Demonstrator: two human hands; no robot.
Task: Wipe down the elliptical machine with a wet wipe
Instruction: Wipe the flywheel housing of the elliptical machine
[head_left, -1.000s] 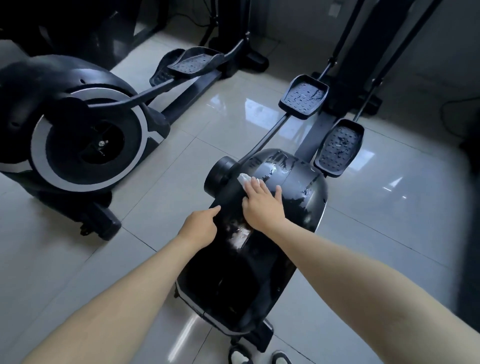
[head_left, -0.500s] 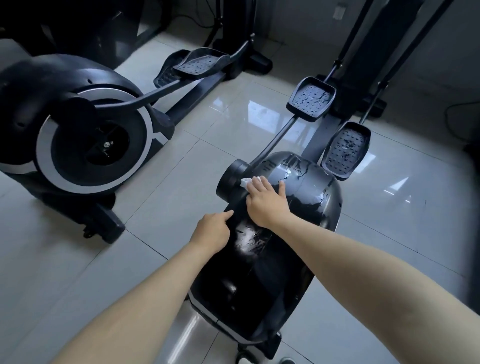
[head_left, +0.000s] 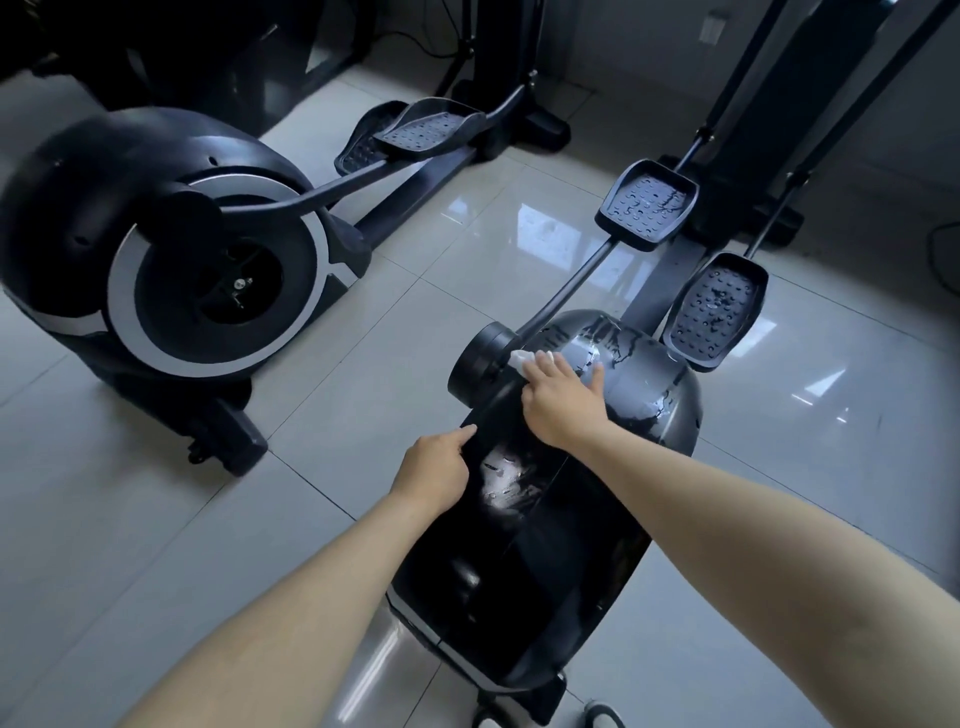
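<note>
Counts on the glossy tiled floor
Two black elliptical machines (head_left: 545, 519), four black studded foot pedals (head_left: 647, 205), one crumpled white wet wipe (head_left: 524, 358), two bare hands (head_left: 563, 402).

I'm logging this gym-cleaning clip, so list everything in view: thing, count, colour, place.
Glossy black elliptical machine: one, black, centre, under both hands; streaked wet.
Second black-and-silver elliptical machine: one, left.
Black studded foot pedals: four, two per machine, towards the back.
Crumpled white wet wipe: one, white, under the right fingertips.
Pale glossy floor tiles: light grey, throughout.
Left hand: resting on the housing's left edge.
Right hand: pressing the wipe.
</note>
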